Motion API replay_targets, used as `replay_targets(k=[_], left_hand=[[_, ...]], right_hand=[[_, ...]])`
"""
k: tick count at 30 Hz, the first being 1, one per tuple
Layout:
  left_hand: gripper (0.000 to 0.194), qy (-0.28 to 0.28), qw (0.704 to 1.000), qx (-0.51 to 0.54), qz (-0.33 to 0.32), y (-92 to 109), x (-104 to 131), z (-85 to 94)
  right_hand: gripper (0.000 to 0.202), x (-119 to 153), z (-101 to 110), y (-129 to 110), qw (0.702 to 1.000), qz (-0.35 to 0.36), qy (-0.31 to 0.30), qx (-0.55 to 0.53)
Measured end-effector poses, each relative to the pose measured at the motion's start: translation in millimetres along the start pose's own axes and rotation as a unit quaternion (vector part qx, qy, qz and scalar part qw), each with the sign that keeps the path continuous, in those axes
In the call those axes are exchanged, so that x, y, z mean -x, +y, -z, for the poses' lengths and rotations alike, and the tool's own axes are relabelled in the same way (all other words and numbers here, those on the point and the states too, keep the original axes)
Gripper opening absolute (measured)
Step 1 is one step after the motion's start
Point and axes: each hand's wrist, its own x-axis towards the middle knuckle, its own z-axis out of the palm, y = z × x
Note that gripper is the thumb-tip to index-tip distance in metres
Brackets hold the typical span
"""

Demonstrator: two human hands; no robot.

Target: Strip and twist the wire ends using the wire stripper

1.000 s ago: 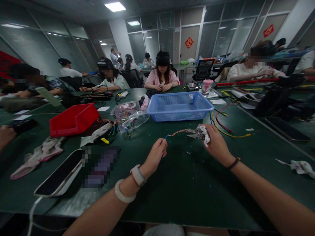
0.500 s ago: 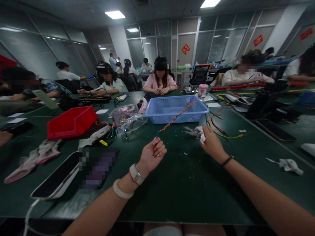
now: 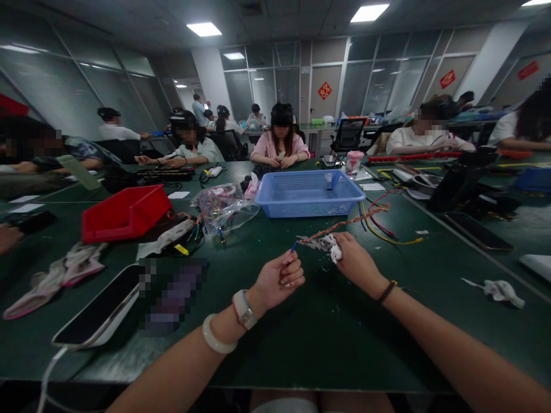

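My left hand (image 3: 279, 279) is closed, pinching the short blue-covered end of a stripped copper wire (image 3: 344, 222). The long bare strand, twisted and reddish brown, runs up and right over the table, passing behind my right hand. My right hand (image 3: 360, 264) is wrapped around a pair of pliers (image 3: 317, 243); white tissue or cloth (image 3: 336, 252) shows at the grip. Their jaws point left and lie close to the blue end; whether they touch it I cannot tell. Just beyond both hands stands a blue mesh basket (image 3: 310, 209).
Yellow, red and blue wires (image 3: 404, 238) lie right of the basket. On the left are a red bin (image 3: 124, 221), a clear plastic bag (image 3: 224, 209), a phone on a white stand (image 3: 101, 310) and gloves (image 3: 64, 275). Crumpled white scrap (image 3: 501, 291) lies right. Several people sit around.
The copper wire has swung right and down, away from over the basket. My left hand has moved slightly right and down; my right hand brought the pliers left, close to the wire's blue end.
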Motion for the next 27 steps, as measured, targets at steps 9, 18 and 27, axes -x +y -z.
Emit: replay_targets(k=[9,18,27], left_hand=[[0.026,0.006,0.979,-0.199,-0.047,-8,-5,4.4],[0.032,0.098,0.821,-0.532,-0.179,-14,-7,13.0],[0.032,0.06,0.801,-0.573,-0.161,-4,-6,17.0]], right_hand=[[0.039,2,8,-8,1.0,0.002,-0.023,0.009],[0.036,3,16,-9,0.998,-0.007,-0.042,0.037],[0.024,3,24,-11,0.995,0.011,-0.087,-0.035]])
